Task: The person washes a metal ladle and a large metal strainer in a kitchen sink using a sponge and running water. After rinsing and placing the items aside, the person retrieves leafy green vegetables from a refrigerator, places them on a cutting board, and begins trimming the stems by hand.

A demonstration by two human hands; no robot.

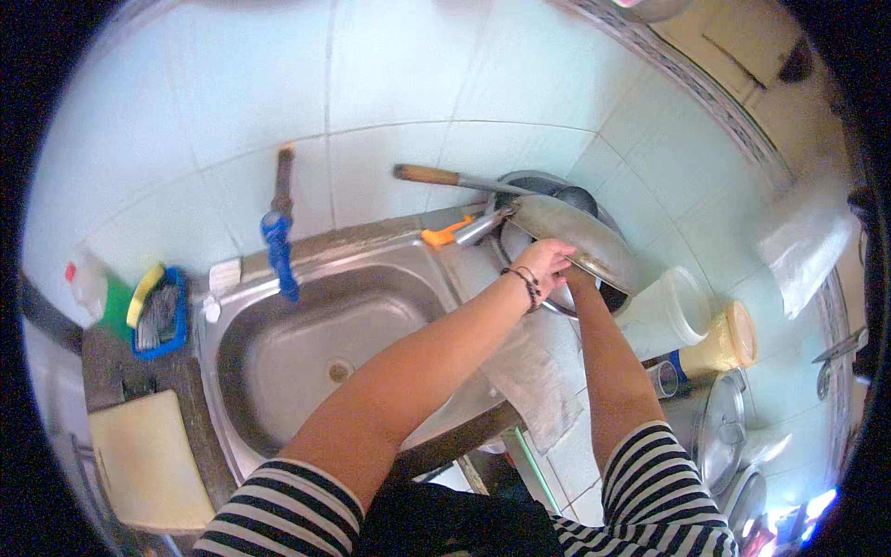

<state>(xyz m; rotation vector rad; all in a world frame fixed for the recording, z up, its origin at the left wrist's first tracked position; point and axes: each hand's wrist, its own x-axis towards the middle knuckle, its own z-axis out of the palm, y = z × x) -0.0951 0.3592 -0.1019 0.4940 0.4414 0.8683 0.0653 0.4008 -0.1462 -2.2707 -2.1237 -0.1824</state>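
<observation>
A worn metal pan (574,226) is tilted over a stack of dark and metal cookware (532,182) in the corner right of the sink. My left hand (546,268), with a dark beaded bracelet at the wrist, grips the pan's lower rim. My right hand (581,277) reaches in under that rim; its fingers are hidden by the pan. A metal handle (480,228) sticks out on the pan's left side. Above it, a wooden handle (428,174) on a metal shaft points left; where the shaft ends cannot be seen.
The steel sink (278,362) lies left, under a blue-handled tap (280,244). An orange-handled item (445,233) lies behind its drainboard. A white plastic bucket (668,313) and a yellowish container (724,341) stand close right. A blue basket (160,327) and cutting board (150,459) are far left.
</observation>
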